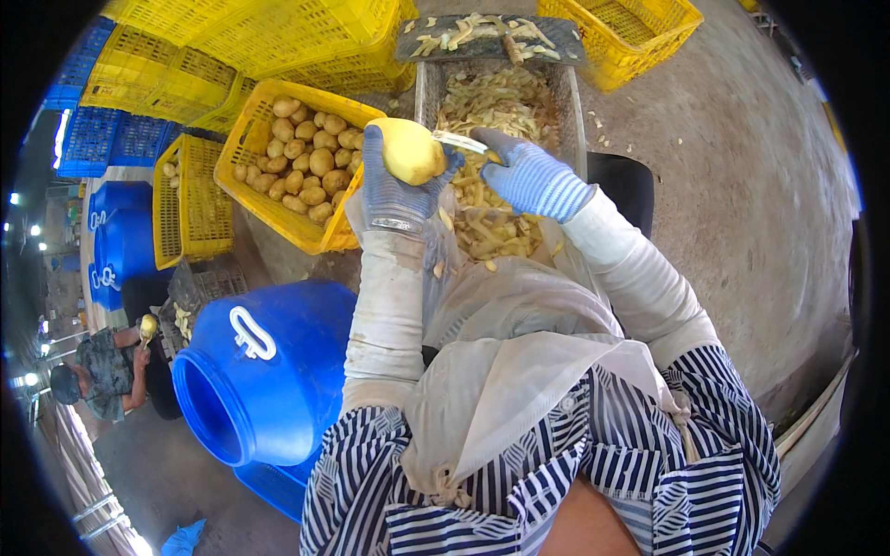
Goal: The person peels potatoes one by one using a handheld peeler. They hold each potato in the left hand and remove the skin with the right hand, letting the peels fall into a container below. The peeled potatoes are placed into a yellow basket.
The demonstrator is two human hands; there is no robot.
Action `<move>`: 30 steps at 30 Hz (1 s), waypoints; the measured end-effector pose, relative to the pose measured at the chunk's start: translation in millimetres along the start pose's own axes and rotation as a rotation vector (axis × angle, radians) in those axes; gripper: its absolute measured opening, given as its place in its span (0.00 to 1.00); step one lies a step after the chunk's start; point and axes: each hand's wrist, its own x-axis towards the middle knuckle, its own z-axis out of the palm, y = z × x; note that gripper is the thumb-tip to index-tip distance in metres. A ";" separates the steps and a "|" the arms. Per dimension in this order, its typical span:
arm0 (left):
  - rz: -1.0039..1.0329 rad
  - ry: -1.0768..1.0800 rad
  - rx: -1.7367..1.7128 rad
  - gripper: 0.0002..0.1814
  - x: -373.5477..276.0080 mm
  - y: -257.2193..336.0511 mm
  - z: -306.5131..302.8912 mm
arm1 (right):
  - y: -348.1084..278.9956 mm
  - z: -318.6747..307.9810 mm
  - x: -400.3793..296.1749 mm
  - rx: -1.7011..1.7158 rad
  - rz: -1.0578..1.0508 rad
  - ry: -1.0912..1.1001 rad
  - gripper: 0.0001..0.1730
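Note:
My left hand (403, 187), in a blue-grey work glove, is closed around a large potato (409, 151). Most of the potato's surface is pale yellow and peeled, with a browner patch at its right end. In my right hand (532, 172), gloved in blue and white stripes, is a peeling knife (460, 142). Its light blade points left and reaches the potato's right end. Beneath both hands stands a long grey bin (574, 115) holding a heap of potato peelings (495, 104). Some peelings also lie on the clear plastic apron (514, 299) over my lap.
A yellow crate (285, 233) of unpeeled potatoes stands left of the bin. A dark board (445, 50) with peelings and another knife (512, 48) lies across the bin's far end. An open blue barrel (278, 368) is at my left. Farther left, a person (104, 368) holds a potato.

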 end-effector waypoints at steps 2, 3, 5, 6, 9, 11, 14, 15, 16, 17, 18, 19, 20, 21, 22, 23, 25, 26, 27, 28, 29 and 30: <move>0.153 0.033 0.031 0.31 12.8 -3.1 1.9 | -13.8 -8.4 -2.4 -0.074 0.056 -0.098 0.24; 0.220 0.048 0.050 0.31 20.1 -7.3 3.6 | -19.0 -0.5 -7.9 -0.101 0.101 -0.138 0.25; 0.178 0.160 -0.021 0.30 23.2 -6.2 19.5 | -26.3 16.9 -20.8 -0.151 0.187 -0.217 0.25; 0.166 0.212 -0.057 0.30 25.8 -3.8 29.3 | -20.9 24.5 -24.4 -0.089 0.137 -0.116 0.25; 0.064 0.057 0.026 0.30 29.9 3.6 26.2 | -2.2 31.6 -23.8 0.018 0.005 0.124 0.21; 0.070 -0.150 0.182 0.30 34.1 14.9 15.0 | 0.7 18.3 -10.6 0.007 -0.058 0.212 0.15; 0.232 0.095 0.171 0.29 44.2 6.8 17.6 | -6.7 16.6 5.7 -0.013 -0.022 0.188 0.14; 0.289 0.141 0.197 0.28 55.2 5.3 15.5 | -11.6 13.8 8.5 -0.032 0.005 0.158 0.14; 0.261 0.168 0.145 0.28 61.2 11.8 16.8 | -32.2 -0.3 -5.5 -0.057 0.107 -0.169 0.22; 0.216 0.102 0.099 0.28 62.5 13.5 17.3 | -13.7 32.3 -6.3 0.003 0.167 -0.063 0.23; 0.169 0.039 0.055 0.29 58.4 14.9 18.3 | -7.8 38.2 -8.5 0.022 0.118 -0.046 0.24; 0.121 -0.023 0.011 0.29 53.5 15.9 19.8 | -1.1 37.7 -10.9 0.043 0.069 -0.029 0.26; 0.089 -0.056 -0.023 0.29 49.9 16.3 24.4 | 7.1 29.5 -7.1 0.061 0.069 -0.010 0.27; 0.056 -0.062 -0.020 0.29 43.0 17.5 20.3 | 5.3 18.0 -6.9 0.088 0.083 -0.006 0.29; 0.033 -0.085 -0.020 0.29 40.4 21.6 22.2 | -11.9 -9.7 -6.6 0.336 0.247 -0.121 0.30; 0.011 -0.109 -0.020 0.29 38.7 24.6 22.1 | 6.4 -9.2 -4.3 0.573 0.265 -0.112 0.28; 0.013 -0.153 0.020 0.28 41.9 23.3 29.3 | 33.8 -7.5 -16.4 0.223 0.111 0.091 0.27; 0.018 -0.171 0.048 0.28 41.5 23.4 32.9 | 37.9 -6.3 -11.6 0.136 -0.032 0.175 0.26; 0.011 -0.162 0.077 0.28 34.4 20.6 27.6 | 36.3 0.0 -15.3 0.060 -0.157 0.240 0.25; 0.022 -0.174 0.083 0.28 35.1 18.7 27.5 | 32.5 4.1 -18.9 -0.016 -0.280 0.305 0.25; 0.006 -0.210 0.119 0.28 47.7 18.1 19.1 | 28.4 1.0 -12.2 -0.031 -0.219 0.281 0.22; 0.062 -0.146 0.135 0.28 43.0 12.5 19.4 | 8.9 -7.3 -9.3 -0.052 -0.108 0.179 0.24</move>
